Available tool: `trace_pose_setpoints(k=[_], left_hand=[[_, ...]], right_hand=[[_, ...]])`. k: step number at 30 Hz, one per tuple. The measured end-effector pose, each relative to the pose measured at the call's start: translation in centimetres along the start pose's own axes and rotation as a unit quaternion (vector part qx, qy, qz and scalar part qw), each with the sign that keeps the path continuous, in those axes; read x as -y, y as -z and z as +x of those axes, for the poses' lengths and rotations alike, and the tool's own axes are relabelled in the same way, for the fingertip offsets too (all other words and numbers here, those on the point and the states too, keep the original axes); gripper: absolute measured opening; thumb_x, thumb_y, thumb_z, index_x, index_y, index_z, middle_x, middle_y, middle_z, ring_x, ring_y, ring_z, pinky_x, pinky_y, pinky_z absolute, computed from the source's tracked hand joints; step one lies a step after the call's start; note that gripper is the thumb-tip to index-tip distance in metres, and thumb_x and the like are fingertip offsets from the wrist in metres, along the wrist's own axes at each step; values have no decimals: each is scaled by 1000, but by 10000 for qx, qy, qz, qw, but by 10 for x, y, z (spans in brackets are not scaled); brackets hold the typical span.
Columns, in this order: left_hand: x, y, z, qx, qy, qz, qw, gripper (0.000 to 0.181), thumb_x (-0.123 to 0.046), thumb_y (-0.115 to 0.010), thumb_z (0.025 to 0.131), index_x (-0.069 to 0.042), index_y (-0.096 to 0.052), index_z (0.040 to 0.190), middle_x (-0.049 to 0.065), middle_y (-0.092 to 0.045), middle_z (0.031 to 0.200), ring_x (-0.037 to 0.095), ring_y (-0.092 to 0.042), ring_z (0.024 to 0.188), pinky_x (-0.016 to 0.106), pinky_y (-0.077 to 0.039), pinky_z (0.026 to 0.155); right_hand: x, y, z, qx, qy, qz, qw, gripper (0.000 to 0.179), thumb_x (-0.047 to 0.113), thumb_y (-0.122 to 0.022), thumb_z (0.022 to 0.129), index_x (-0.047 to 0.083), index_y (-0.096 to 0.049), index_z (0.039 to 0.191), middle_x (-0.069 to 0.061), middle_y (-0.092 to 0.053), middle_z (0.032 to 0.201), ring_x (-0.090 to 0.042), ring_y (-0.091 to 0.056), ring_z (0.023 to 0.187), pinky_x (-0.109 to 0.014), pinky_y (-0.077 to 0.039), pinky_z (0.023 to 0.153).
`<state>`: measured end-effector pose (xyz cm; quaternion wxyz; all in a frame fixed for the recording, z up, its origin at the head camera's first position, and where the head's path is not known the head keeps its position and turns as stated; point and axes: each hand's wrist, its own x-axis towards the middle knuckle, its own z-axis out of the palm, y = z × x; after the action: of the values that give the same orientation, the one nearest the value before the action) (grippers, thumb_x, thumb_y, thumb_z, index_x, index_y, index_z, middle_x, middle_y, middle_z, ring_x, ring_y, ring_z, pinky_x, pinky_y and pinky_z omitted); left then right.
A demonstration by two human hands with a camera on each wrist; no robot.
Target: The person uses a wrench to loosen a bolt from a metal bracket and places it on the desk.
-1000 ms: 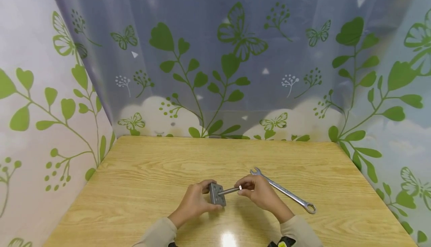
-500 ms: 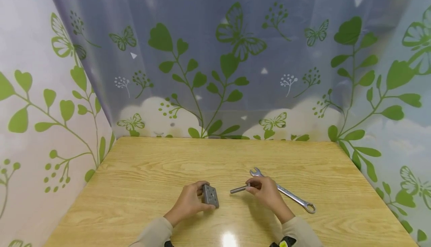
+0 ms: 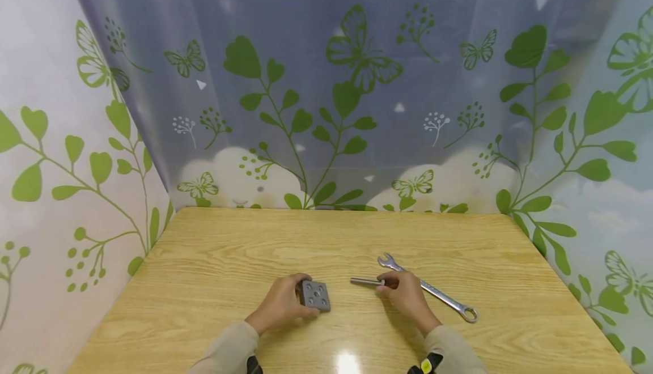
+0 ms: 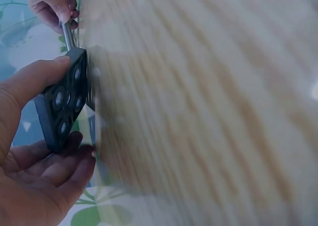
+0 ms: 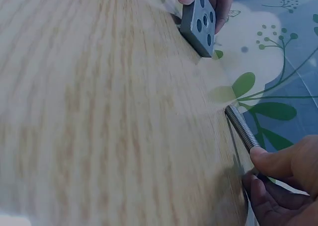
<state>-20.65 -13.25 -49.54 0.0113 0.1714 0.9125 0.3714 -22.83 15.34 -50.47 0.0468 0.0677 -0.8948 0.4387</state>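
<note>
My left hand [image 3: 283, 301] grips a square grey metal block [image 3: 316, 296] by its edges, thumb on one side and fingers on the opposite one. Several round holes show on the block's face in the left wrist view. To the right, my right hand [image 3: 405, 294] pinches a steel bolt [image 3: 365, 281] at its head end. The bolt's threaded shank [image 5: 241, 126] points left towards the block, with a gap between the two. Fingertips cover most of the bolt head. Just beyond the right hand, a combination wrench [image 3: 440, 294] lies on the table.
The wood-grain table [image 3: 245, 243] spreads under both hands. Along its back edge and sides hangs a printed curtain [image 3: 316, 79] with green leaves and butterflies. The wrench runs diagonally, its open end [image 3: 388, 260] at the far left and its ring end [image 3: 470, 314] nearer the right.
The bolt has come out of the block and moved right with my right hand. My left hand has shifted slightly left, and the block's holed face has turned more upwards to the head view.
</note>
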Motion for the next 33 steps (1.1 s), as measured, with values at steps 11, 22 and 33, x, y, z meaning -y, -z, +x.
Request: trace_pose_setpoints(k=[11,22,33], left_hand=[[5,1,5,-100,15,412,9991,69,-25,-91,60,4,-63,116,13,-56,108,23,-53,97,44,-50,89],[12,2,6,-22,2,374,9993,71,-27,-90,60,4,-62,117,15,-59,111,30,-55,103,51,-47,95],[13,1,8,170,-104,337,9992,80,-29,-90,58,6,-58,123,20,-59,118,35,-56,109,53,-45,99]], right_hand=[[-4,-3,8,411,274,152,9987,19,1,-78,75,3,-74,93,-6,-71,93,-14,-64,79,-21,-54,67],[-18,-2,5,691,194,801,9942,30,7,-77,79,-1,-70,106,-14,-69,103,-23,-67,92,-23,-56,76],[-16,9,2,917,232,412,9947,35,18,-73,86,0,-66,114,-13,-69,107,-25,-66,93,-30,-57,78]])
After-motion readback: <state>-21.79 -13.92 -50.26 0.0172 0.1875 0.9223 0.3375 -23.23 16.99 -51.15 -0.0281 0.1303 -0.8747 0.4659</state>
